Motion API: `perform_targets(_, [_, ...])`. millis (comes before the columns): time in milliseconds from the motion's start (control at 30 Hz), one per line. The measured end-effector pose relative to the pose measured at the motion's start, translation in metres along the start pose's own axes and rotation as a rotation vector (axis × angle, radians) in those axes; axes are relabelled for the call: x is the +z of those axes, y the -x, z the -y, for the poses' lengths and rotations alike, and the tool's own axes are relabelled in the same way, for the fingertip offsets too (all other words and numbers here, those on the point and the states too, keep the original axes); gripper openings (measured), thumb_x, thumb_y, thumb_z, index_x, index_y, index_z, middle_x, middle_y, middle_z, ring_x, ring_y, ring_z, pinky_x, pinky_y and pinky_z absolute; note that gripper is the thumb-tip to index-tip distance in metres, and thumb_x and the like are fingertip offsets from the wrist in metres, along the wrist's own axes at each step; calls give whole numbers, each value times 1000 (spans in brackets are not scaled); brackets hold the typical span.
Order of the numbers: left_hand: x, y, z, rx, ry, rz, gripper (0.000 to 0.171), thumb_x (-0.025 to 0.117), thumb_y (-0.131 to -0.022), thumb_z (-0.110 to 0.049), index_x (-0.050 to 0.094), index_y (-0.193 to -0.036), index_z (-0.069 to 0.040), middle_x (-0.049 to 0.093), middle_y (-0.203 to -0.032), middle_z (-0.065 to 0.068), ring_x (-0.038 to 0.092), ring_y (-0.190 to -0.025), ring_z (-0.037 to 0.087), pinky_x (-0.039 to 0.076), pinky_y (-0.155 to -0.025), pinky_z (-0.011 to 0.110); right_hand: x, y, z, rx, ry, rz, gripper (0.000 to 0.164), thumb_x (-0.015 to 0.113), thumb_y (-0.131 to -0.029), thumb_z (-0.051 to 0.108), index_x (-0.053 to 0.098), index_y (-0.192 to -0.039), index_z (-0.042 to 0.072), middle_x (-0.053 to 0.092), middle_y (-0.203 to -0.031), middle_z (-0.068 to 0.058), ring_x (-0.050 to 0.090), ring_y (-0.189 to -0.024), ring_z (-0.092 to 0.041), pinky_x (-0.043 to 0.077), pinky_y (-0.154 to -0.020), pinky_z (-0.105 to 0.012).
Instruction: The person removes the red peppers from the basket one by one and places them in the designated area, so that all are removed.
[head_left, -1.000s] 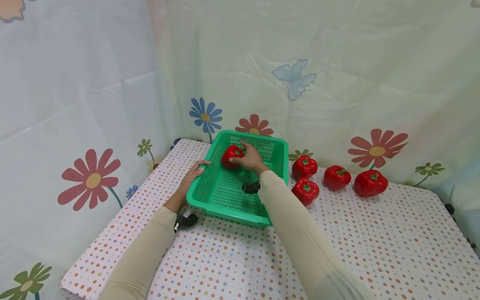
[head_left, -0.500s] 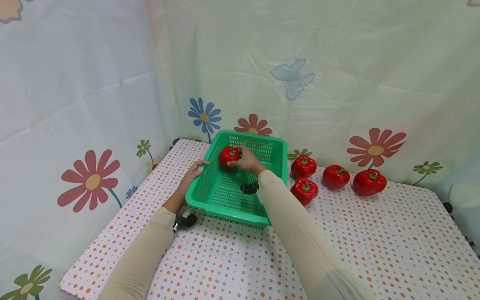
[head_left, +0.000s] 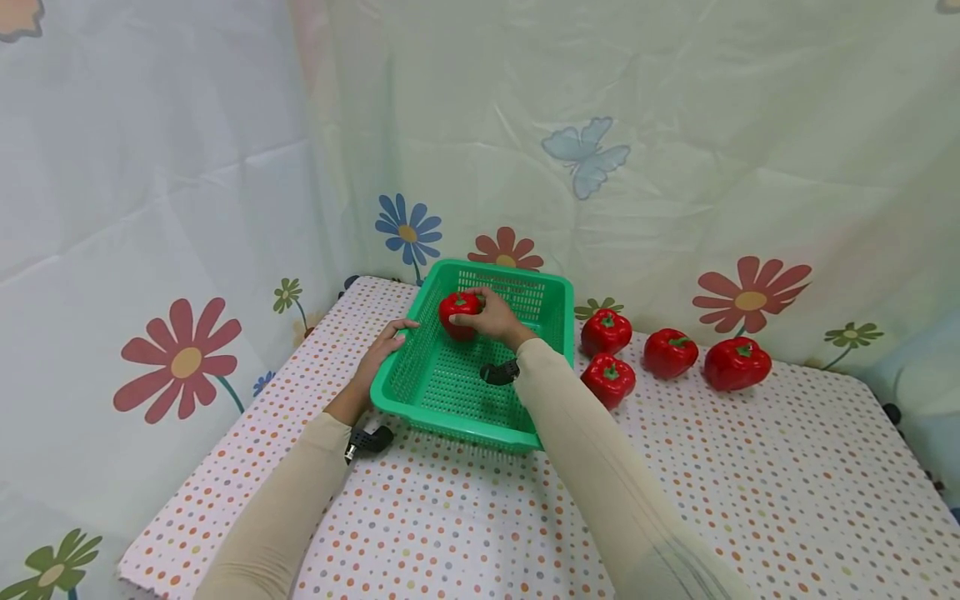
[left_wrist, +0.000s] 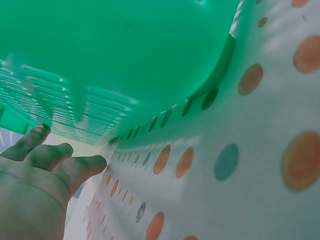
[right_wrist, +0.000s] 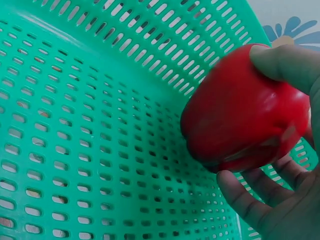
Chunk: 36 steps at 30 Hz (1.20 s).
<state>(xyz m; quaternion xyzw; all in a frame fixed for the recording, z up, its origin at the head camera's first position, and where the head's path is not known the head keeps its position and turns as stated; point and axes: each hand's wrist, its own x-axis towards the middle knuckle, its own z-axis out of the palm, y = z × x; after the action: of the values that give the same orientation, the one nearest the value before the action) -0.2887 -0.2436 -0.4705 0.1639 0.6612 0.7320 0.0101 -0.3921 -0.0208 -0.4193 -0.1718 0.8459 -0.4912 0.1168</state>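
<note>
A green plastic basket [head_left: 465, 429] with slotted walls stands on the table. Inside it, toward the far left corner, my right hand [head_left: 495, 318] grips a red bell pepper [head_left: 456, 310]. The right wrist view shows the thumb on one side of the pepper [right_wrist: 240, 110] and the fingers on the other, above the slotted basket floor [right_wrist: 75, 150]. At the basket's left rim, my left hand [head_left: 381, 354] rests with its fingertips against the edge. In the left wrist view, the fingers of this hand [left_wrist: 45, 170] are extended beside the basket wall [left_wrist: 110, 75].
Right of the basket lie several more red bell peppers, among them a near one [head_left: 609, 381], one behind it [head_left: 606, 332], a middle one [head_left: 670, 353] and the rightmost [head_left: 737, 363]. A dotted cloth covers the table [head_left: 450, 533]. Flowered curtains [head_left: 675, 167] hang behind and at left.
My right hand and the pepper have shifted slightly left within the basket, and the pepper has turned more upright. The left hand stays at the rim.
</note>
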Motion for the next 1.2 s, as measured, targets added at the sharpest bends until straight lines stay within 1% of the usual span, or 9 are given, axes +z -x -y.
perform_targets(267, [-2, 1, -4, 11, -16, 15, 28, 30, -105, -25, 43, -130, -20, 24, -154, 24, 32, -136, 46, 33, -107, 55, 0, 0, 3, -37, -2, -29, 66, 72, -88, 28, 39, -143, 12, 47, -141, -16, 49, -127, -34, 52, -96, -47])
perform_targets(367, [0, 3, -9, 14, -10, 18, 29, 30, -105, -24, 43, -130, -18, 24, -153, 24, 32, -136, 47, 33, -107, 54, 1, 1, 5, -54, 7, -38, 63, 73, -88, 28, 42, -141, 14, 48, -139, -15, 49, -125, -33, 53, -94, -47])
perform_targets(500, [1, 6, -13, 21, -8, 22, 33, 30, -106, -23, 40, -133, -9, 26, -152, 26, 33, -135, 49, 37, -103, 50, 3, 2, 11, -92, 3, -49, 61, 73, -87, 29, 46, -141, 16, 49, -138, -15, 51, -123, -33, 54, -92, -47])
perform_targets(600, [-1, 7, -9, 10, -14, 18, 35, 30, -106, -25, 38, -135, -8, 27, -152, 25, 34, -135, 47, 39, -102, 47, 5, 4, 16, -118, -13, -56, 61, 74, -87, 29, 47, -141, 16, 50, -137, -16, 51, -123, -34, 54, -92, -47])
perform_targets(833, [-4, 4, 3, -21, 15, 1, 29, 30, -106, -27, 42, -131, -18, 26, -154, 22, 33, -136, 46, 37, -104, 51, 7, 13, 29, -147, -50, -84, 61, 75, -86, 27, 47, -139, 14, 50, -139, -14, 51, -124, -33, 54, -91, -48])
perform_targets(900, [-3, 3, 4, -21, 8, -2, 31, 30, -106, -26, 41, -132, -15, 27, -153, 22, 33, -137, 45, 37, -105, 51, 7, 16, 34, -158, -60, -90, 61, 75, -85, 27, 48, -138, 15, 51, -137, -13, 51, -123, -32, 55, -89, -47])
perform_targets(1000, [-2, 1, 3, -6, -12, 0, 37, 28, -106, -23, 37, -137, -5, 27, -152, 23, 32, -137, 47, 36, -106, 51, 7, 23, 44, -164, -87, -89, 61, 76, -84, 28, 49, -138, 16, 51, -133, -13, 52, -121, -32, 56, -88, -46])
perform_targets(1133, [3, 3, -9, 5, -21, 7, 43, 29, -104, -20, 30, -139, 6, 27, -151, 28, 31, -136, 50, 36, -107, 53, 6, 33, 55, -152, -97, -91, 60, 76, -84, 28, 50, -137, 18, 51, -129, -13, 52, -119, -31, 56, -86, -45])
perform_targets(1200, [5, 4, -14, 4, -20, 8, 44, 29, -104, -20, 29, -139, 8, 26, -151, 29, 31, -135, 50, 35, -107, 53, 5, 39, 59, -144, -95, -97, 59, 76, -84, 28, 50, -137, 18, 51, -129, -12, 51, -119, -31, 56, -86, -44])
